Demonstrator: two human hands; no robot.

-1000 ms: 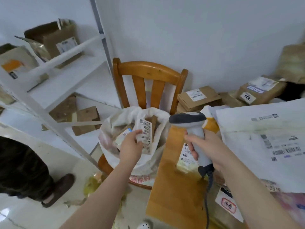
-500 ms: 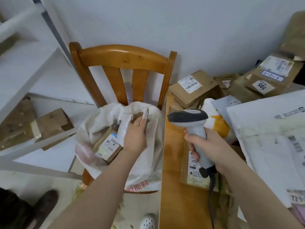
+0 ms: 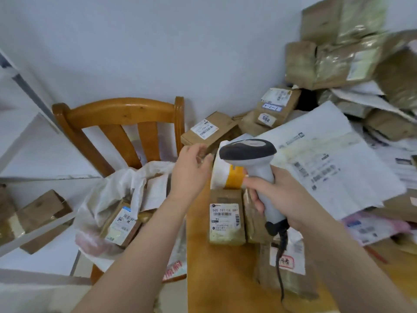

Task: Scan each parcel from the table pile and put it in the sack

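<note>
Sack point(image 3: 106, 195) on the chair point(image 3: 121, 111) has a few parcels in it, but the table pile point(image 3: 327, 159) is huge, so loads left. Left hand point(image 3: 191, 170) is empty with loose, open fingers, hovering by the white-and-yellow parcel point(image 3: 226, 177). Right hand point(image 3: 279, 199) grips the scanner point(image 3: 248, 152).

Wooden table point(image 3: 200, 279) bears a pile of parcels point(image 3: 226, 222); chair point(image 3: 119, 116) carries the sack point(image 3: 108, 199)

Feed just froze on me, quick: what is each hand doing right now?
Left hand: open, holding nothing, beside the white and yellow parcel.
Right hand: closed round the scanner handle.
</note>
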